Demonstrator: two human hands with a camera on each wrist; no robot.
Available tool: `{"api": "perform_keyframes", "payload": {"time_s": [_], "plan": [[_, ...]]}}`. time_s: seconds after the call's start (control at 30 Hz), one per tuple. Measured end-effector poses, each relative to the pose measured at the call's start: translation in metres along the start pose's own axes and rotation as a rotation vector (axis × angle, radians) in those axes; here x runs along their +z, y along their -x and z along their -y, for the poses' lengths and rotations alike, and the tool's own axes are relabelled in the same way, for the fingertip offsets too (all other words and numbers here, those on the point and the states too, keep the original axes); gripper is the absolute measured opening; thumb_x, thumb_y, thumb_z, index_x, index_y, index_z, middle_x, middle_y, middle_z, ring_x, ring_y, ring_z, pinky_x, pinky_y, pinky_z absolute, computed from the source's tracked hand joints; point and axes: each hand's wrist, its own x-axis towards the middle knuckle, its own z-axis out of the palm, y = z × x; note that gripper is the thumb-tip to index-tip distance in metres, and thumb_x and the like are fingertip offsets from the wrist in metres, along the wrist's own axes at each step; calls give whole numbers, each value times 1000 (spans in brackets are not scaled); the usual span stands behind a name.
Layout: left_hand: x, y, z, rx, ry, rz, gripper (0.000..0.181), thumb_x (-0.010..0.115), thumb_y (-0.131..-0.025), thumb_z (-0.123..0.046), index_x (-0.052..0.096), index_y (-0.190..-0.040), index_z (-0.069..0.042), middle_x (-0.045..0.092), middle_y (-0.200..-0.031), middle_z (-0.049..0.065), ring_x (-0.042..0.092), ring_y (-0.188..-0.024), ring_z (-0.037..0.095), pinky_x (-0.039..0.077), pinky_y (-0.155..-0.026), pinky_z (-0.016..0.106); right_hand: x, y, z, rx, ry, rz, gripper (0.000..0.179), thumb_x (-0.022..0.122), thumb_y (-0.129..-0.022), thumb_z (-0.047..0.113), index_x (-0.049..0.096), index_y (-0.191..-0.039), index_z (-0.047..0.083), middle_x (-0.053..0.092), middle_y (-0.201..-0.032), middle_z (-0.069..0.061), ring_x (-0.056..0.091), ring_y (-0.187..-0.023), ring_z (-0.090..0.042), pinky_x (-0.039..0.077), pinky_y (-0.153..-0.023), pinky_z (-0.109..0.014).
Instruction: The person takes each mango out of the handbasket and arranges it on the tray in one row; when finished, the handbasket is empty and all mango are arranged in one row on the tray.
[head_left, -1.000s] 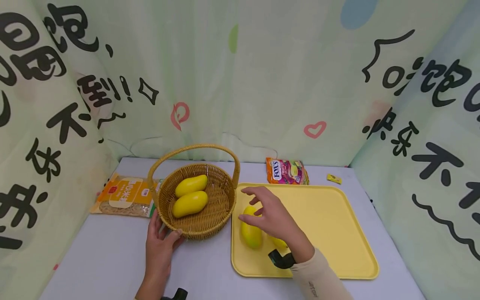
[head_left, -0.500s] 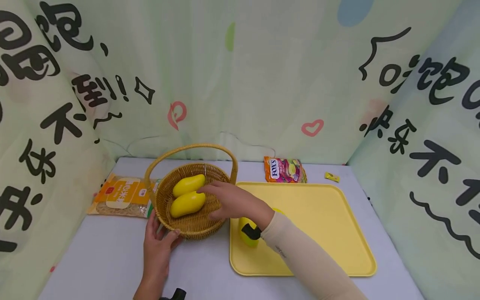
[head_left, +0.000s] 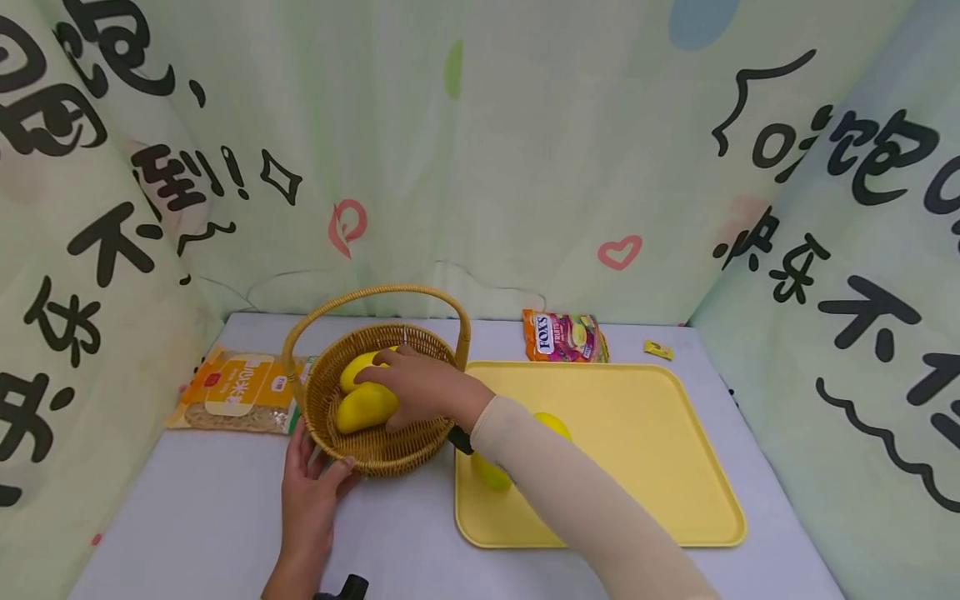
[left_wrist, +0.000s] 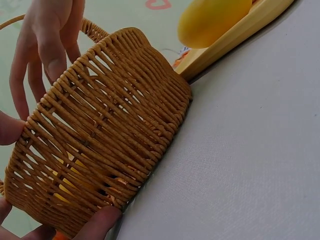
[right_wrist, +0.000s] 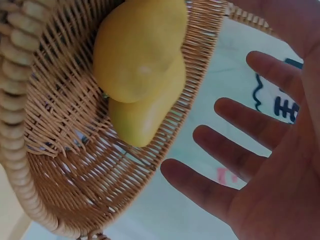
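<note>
My left hand (head_left: 311, 500) grips the near left side of a round wicker basket (head_left: 397, 464), thumb at the rim and fingers against the woven wall. Two yellow mangoes lie side by side inside: the nearer mango (head_left: 365, 410) shows well, while the farther mango (head_left: 354, 370) is partly behind my right fingers. Over the basket is my right hand (head_left: 431, 385), palm down. The right wrist view shows its fingers (right_wrist: 200, 187) spread and apart from the fruit. A yellow tray (head_left: 637, 458) to the right bears two more mangoes (head_left: 491, 475), partly hidden by my sleeve.
An orange bag of grain (head_left: 243, 392) lies left of the basket. Behind the tray are a FOX'S candy bag (head_left: 565, 337) and a small yellow packet (head_left: 658, 350). The basket's tall handle (head_left: 378, 290) arches over it; printed curtains enclose the table.
My right hand has moved left from over the tray to inside the basket's opening, above the mangoes. The left hand keeps its hold on the basket. The head view has shifted slightly.
</note>
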Motion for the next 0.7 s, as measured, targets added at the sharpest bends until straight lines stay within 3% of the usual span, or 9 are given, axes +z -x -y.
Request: {"api": "perform_keyframes", "payload": {"time_s": [0.43, 0.7], "plan": [[1, -1, -3, 20, -2, 1, 103, 64, -97, 2, 10, -166, -53, 12, -179, -6, 39, -153, 28, 63, -91, 26, 14, -33, 6, 1, 97, 84, 75, 85, -89, 38, 50, -155, 38, 49, -159, -2, 50, -136, -27, 57, -105, -39], [1, -1, -1, -2, 7, 2, 106, 66, -96, 3, 10, -166, -53, 10, -179, -3, 37, -155, 31, 63, -92, 28, 27, -37, 7, 25, 104, 174, 71, 83, -92, 37, 50, -154, 43, 53, -154, 1, 54, -133, -23, 57, -104, -40]]}}
